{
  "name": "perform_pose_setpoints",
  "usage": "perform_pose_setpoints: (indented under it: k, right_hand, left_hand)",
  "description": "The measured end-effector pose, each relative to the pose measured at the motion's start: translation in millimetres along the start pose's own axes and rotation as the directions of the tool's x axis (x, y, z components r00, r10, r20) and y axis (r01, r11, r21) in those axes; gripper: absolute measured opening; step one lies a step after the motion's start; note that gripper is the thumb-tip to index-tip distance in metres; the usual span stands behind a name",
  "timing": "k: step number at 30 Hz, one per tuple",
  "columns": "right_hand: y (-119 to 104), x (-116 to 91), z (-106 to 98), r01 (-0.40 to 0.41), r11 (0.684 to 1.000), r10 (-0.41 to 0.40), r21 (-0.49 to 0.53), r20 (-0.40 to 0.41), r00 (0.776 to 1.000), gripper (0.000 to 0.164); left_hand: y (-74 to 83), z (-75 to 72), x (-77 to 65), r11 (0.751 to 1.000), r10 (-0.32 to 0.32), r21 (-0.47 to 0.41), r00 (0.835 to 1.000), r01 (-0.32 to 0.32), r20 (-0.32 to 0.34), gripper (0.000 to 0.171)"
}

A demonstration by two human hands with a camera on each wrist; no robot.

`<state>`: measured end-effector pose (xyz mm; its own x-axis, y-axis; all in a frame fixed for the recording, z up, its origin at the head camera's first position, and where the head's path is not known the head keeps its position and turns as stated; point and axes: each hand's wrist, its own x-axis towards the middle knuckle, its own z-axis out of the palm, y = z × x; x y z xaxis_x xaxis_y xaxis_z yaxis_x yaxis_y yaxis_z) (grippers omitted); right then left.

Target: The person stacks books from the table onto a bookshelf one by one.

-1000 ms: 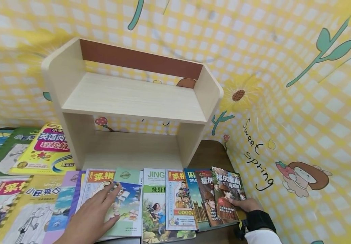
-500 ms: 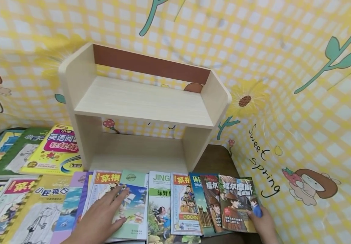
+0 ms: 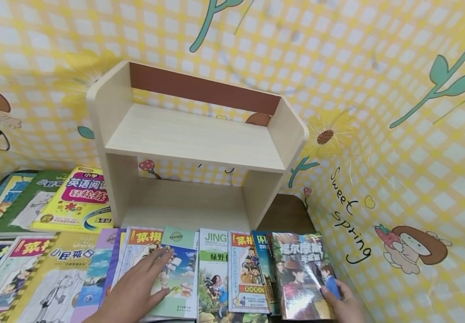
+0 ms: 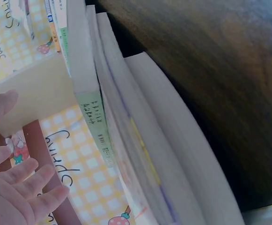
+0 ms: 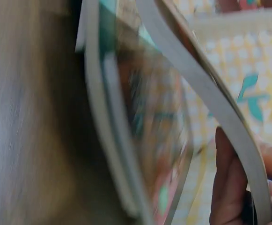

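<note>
At the right end of the book row, my right hand [image 3: 343, 303] pinches the corner of a paperback with a cartoon cover [image 3: 299, 273], thumb on top. The right wrist view shows this bent paperback [image 5: 220, 101] raised off the books below, between thumb and fingers [image 5: 227, 187]. Its cover catches a glare, and it overlaps a teal book [image 3: 264, 255]. My left hand [image 3: 135, 287] is spread over a green and blue book [image 3: 182, 269]. In the left wrist view the left hand [image 4: 18, 187] has loose fingers and grips nothing.
A two-tier wooden shelf [image 3: 196, 159] stands behind the books. More books lie to the left, among them a yellow workbook [image 3: 75, 202] and a spiral-bound notebook [image 3: 56, 278]. A checked yellow cloth [image 3: 378, 134] covers the walls. Dark tabletop [image 3: 289, 215] shows right of the shelf.
My right hand has drawn the paperback left and towards me, lifting it over the similar brown book beside it. The left hand stays over the same book. The head view has shifted slightly.
</note>
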<state>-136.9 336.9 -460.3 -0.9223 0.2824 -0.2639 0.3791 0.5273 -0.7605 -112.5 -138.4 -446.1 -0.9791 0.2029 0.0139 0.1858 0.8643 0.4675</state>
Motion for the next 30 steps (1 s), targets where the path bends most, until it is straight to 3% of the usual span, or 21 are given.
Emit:
perform_pose_setpoints:
  k: [3, 7, 10, 13, 17, 22, 28, 30]
  right_hand:
    - [-21.6, -8.2, 16.6, 0.071, 0.997, -0.072, 0.036, 0.011, 0.997, 0.055]
    - [-48.4, -18.4, 37.1, 0.127, 0.984, -0.133, 0.126, 0.048, 0.99, 0.048]
    - [-66.7, -23.1, 51.2, 0.157, 0.965, -0.185, 0.212, 0.12, 0.975, 0.047]
    - [-84.4, -25.7, 62.6, 0.156, 0.948, -0.225, 0.277, 0.237, 0.945, 0.048]
    - [-104.6, -27.4, 75.6, 0.195, 0.937, -0.298, 0.29, 0.369, 0.881, 0.051]
    - [-124.9, -30.2, 88.6, 0.239, 0.928, -0.355, 0.284, 0.486, 0.799, 0.056]
    - [-143.0, -34.3, 94.3, 0.229, 0.917, -0.391, 0.328, 0.613, 0.686, 0.047]
    - [-146.8, -35.9, 94.4, 0.221, 0.917, -0.391, 0.333, 0.64, 0.661, 0.045]
  left_hand:
    - [2.1, -1.6, 0.2, 0.998, -0.021, -0.067, 1.0, 0.022, 0.017, 0.081]
    - [3.6, -4.3, -0.5, 0.986, -0.038, -0.161, 0.999, 0.043, 0.035, 0.086]
    - [3.9, -7.9, 0.1, 0.973, -0.046, -0.227, 0.998, 0.052, 0.03, 0.092]
    - [4.3, -13.4, 1.5, 0.95, -0.068, -0.302, 0.997, 0.076, 0.038, 0.099]
    - [3.3, -23.2, 2.8, 0.925, -0.065, -0.371, 0.997, 0.077, 0.043, 0.11]
    - [1.6, -37.5, 3.1, 0.915, -0.033, -0.401, 0.998, 0.048, 0.046, 0.119]
    - [1.8, -49.7, 1.8, 0.878, 0.064, -0.479, 0.993, -0.011, 0.095, 0.124]
    - [3.0, -51.8, 0.2, 0.863, 0.096, -0.505, 0.989, -0.028, 0.109, 0.125]
